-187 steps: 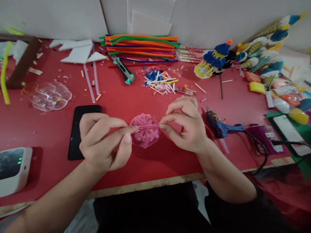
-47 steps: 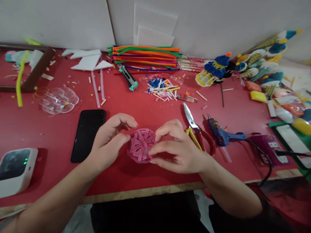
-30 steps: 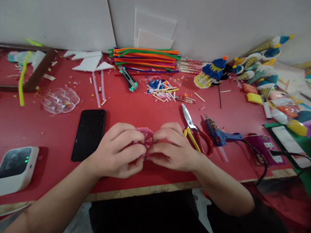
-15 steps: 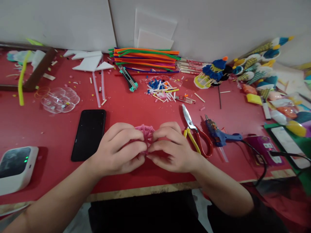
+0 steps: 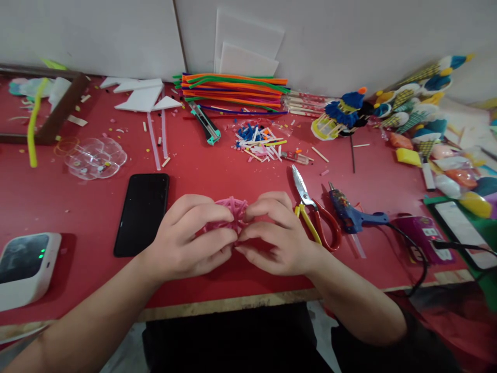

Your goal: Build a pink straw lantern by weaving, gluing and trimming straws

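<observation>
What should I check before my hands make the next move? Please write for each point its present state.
1. Left hand holds the pink piece: ok.
2. Right hand has firm grip on it: cannot tell, fingers hide the contact.
3. Whole pink piece in view: not ok, hands cover much.
4. Scissors lie on the table, blades pointing away from you: ok.
5. Glue gun set down: ok.
6. Glue gun cool: cannot tell.

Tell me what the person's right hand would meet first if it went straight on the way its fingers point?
The right hand would likely meet the pink woven piece first, then the left hand; overlapping fingers make depth unclear.
</observation>
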